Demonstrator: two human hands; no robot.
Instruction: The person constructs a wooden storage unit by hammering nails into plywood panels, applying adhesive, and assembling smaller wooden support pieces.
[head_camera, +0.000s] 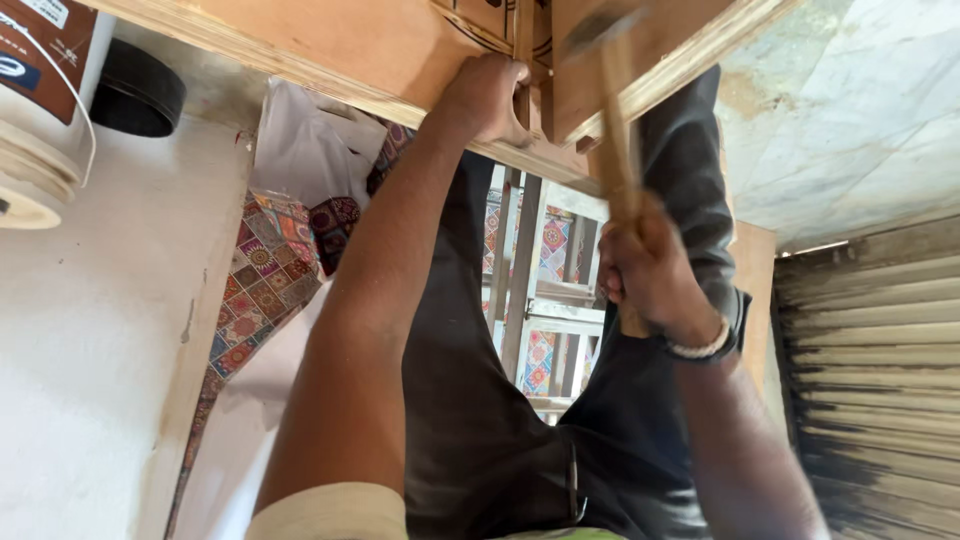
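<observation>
Left hand (487, 98) is clamped on a narrow wood strip (524, 60) at the edge of the plywood panel (380, 45), right hand (648, 268) wrapped tight round a blurry hammer (612, 110) raised over that strip

The plywood board (330, 45) spans the far side; a thin wooden strip (524, 40) stands upright on it.

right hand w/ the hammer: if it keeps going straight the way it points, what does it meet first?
Likely the plywood panel: the right hand aims the blurred hammer up at it, beside the left hand gripping the wood. Depth is unclear.
</observation>
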